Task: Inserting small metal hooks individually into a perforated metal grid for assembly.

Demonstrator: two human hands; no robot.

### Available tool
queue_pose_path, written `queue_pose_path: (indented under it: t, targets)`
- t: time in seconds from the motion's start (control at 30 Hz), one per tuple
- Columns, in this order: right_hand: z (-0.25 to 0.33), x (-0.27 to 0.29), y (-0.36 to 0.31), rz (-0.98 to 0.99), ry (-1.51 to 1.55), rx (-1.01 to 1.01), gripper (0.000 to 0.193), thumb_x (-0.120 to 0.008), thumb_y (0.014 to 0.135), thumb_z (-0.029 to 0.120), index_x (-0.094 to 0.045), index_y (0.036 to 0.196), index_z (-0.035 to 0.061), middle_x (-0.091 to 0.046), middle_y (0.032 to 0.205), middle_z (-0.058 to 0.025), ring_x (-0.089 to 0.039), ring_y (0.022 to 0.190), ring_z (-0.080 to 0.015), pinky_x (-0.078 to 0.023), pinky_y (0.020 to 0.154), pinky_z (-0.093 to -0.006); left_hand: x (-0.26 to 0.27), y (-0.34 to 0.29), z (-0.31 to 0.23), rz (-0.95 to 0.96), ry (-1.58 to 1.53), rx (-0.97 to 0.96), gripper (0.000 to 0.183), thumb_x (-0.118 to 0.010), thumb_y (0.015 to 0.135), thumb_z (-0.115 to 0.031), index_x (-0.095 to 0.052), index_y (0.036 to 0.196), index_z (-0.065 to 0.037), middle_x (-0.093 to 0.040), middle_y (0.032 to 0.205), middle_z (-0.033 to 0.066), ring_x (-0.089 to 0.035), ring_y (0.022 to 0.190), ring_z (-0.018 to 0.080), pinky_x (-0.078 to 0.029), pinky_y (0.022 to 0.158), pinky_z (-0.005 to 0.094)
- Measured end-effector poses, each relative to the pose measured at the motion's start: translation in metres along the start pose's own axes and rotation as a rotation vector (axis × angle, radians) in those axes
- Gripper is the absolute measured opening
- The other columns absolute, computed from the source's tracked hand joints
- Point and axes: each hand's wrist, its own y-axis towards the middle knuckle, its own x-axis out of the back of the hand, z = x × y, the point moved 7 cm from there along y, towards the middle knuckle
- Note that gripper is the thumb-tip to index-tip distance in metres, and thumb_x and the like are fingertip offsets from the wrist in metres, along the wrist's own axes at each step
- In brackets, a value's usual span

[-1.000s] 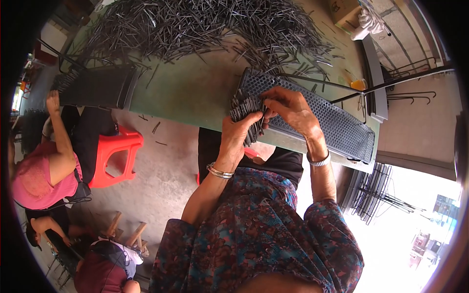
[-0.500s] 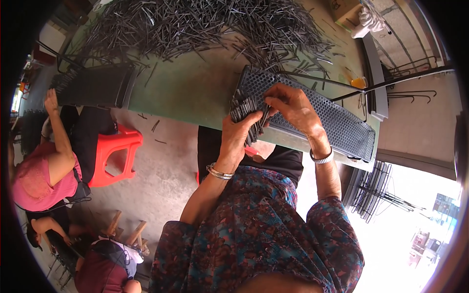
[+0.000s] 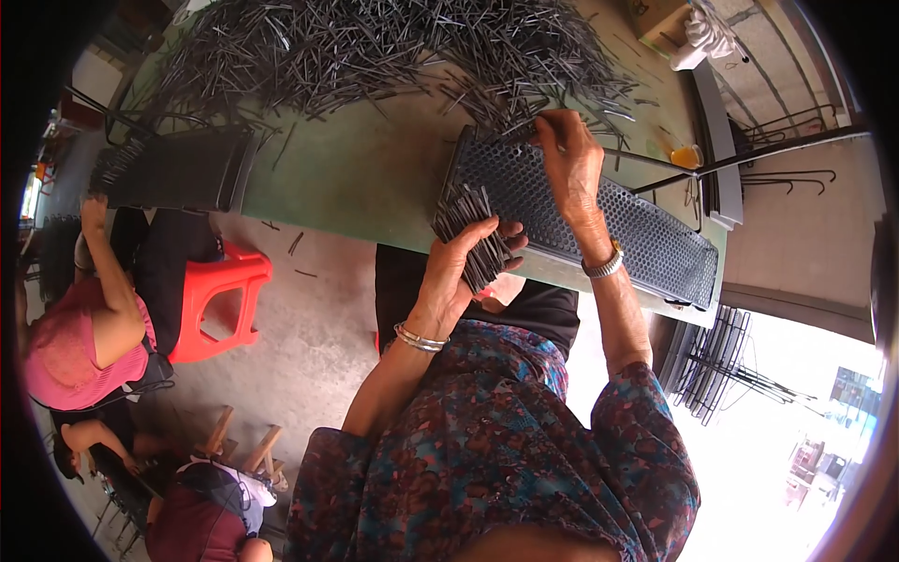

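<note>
Rods lie heaped across the far side of the green table — a large loose pile, so by the look of it most of the work is left. The perforated black tray rests on the near right edge. The left hand is closed round a bundle of rods at the tray's left end. The right hand reaches to the tray's far edge, fingers pinched on a single rod — wrist bent down.

A dark floral-patterned top, thin bangles on the left wrist, a metal-banded watch on the right.
</note>
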Motion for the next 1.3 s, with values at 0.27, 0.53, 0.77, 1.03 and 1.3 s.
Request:
queue_pose_path:
  t: [0.27, 0.53, 0.77, 1.03, 1.3]
  targets:
    - [0.004, 0.0, 0.0, 0.022, -0.126, 0.038, 0.009, -0.06, 0.09, 0.006, -0.059, 0.096, -0.0003, -0.066, 0.08, -0.0118, -0.069, 0.069, -0.0177, -0.051, 0.061, -0.0276, 0.004, -0.002, 0.003, -0.033, 0.014, 0.004, 0.015, -0.064, 0.088, -0.014, -0.06, 0.098, -0.003, -0.066, 0.085, 0.0116, -0.067, 0.081, 0.0257, -0.058, 0.076, 0.044]
    - [0.006, -0.003, -0.001, 0.041, -0.134, 0.152, 0.009, -0.06, 0.089, 0.003, -0.059, 0.097, 0.0002, -0.064, 0.079, -0.0131, -0.066, 0.066, -0.0193, -0.05, 0.059, -0.0298, 0.005, -0.006, -0.003, -0.091, 0.08, -0.053, 0.011, -0.067, 0.086, -0.012, -0.063, 0.091, -0.003, -0.066, 0.076, 0.0102, -0.067, 0.068, 0.0203, -0.057, 0.06, 0.0334]
    - [0.011, -0.015, -0.002, 0.193, -0.103, 0.272, 0.01, -0.062, 0.087, 0.003, -0.061, 0.096, 0.0014, -0.063, 0.084, -0.0133, -0.064, 0.068, -0.0256, -0.049, 0.061, -0.0327, 0.007, -0.007, -0.001, -0.085, 0.103, -0.073, 0.011, -0.068, 0.086, -0.011, -0.062, 0.092, -0.003, -0.067, 0.075, 0.0095, -0.066, 0.063, 0.0186, -0.056, 0.056, 0.0311]
    - [0.022, -0.017, -0.001, 0.311, -0.107, 0.391, 0.012, -0.064, 0.085, 0.003, -0.061, 0.096, 0.0024, -0.062, 0.083, -0.0134, -0.063, 0.072, -0.0292, -0.049, 0.062, -0.0347, 0.004, -0.007, 0.002, -0.071, 0.105, -0.077, 0.01, -0.067, 0.087, -0.012, -0.062, 0.091, -0.004, -0.066, 0.074, 0.0095, -0.065, 0.062, 0.018, -0.055, 0.056, 0.0306]
    - [0.016, -0.016, 0.001, 0.308, -0.069, 0.349, 0.012, -0.063, 0.086, 0.004, -0.063, 0.098, 0.002, -0.064, 0.08, -0.0118, -0.066, 0.071, -0.0235, -0.05, 0.062, -0.0328, -0.002, -0.009, 0.009, -0.051, 0.046, -0.047, 0.009, -0.066, 0.087, -0.013, -0.061, 0.09, -0.005, -0.064, 0.076, 0.0087, -0.065, 0.07, 0.0188, -0.06, 0.065, 0.0389]
